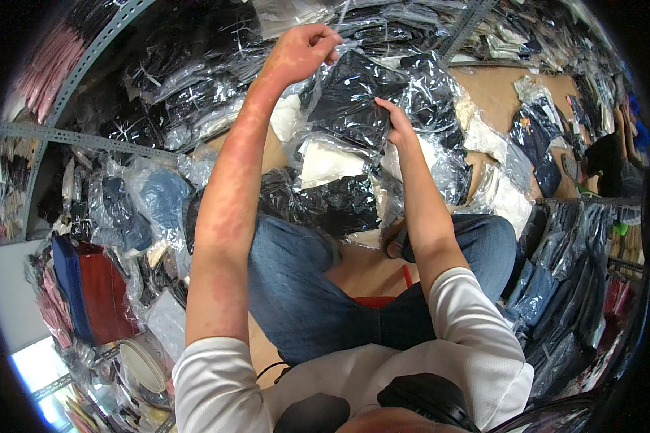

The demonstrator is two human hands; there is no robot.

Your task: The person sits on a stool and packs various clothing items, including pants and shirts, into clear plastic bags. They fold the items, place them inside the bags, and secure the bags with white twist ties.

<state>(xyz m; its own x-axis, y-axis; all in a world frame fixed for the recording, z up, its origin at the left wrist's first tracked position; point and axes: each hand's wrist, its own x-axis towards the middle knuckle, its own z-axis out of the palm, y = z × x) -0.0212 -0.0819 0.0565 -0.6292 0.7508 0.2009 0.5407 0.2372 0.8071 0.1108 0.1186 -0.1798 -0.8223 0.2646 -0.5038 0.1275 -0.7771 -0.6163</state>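
A black garment in a clear plastic bag is held up in front of me, above a heap of other packed clothes. My left hand is closed at the bag's upper left corner, its fingers curled in a pinch on the plastic. Along the bag's right side, my right hand grips the edge, thumb on top and the other fingers hidden behind. Just below the bag lie a cream bagged garment and a black bagged one.
Shelves on metal posts are packed with bagged clothes at the back and left. More bagged garments lie at my left, and white ones at the right. Blue and red folders stand lower left. My knees are bent below the heap.
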